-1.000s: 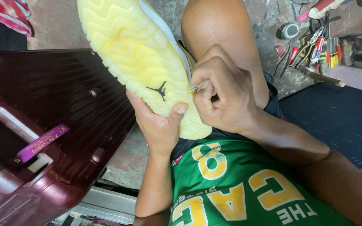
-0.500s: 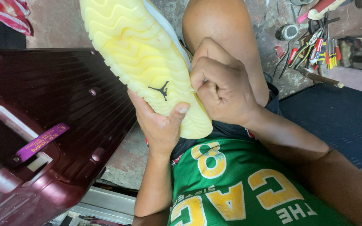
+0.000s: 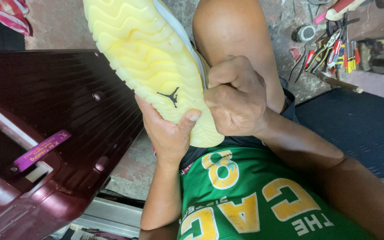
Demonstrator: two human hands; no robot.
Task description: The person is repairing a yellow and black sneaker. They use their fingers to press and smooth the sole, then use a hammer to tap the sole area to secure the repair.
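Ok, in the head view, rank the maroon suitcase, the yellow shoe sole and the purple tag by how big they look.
1. maroon suitcase, cut off by the frame edge.
2. yellow shoe sole, held up close to the camera by the left hand, so its look is inflated.
3. purple tag, clearly smallest.

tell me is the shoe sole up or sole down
Sole up: the shoe shows its yellow wavy tread to the camera, cupped by the left hand.

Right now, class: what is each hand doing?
Left hand: closed on the shoe, thumb on its yellow sole.
Right hand: curled shut against the shoe's edge; what it pinches cannot be told.
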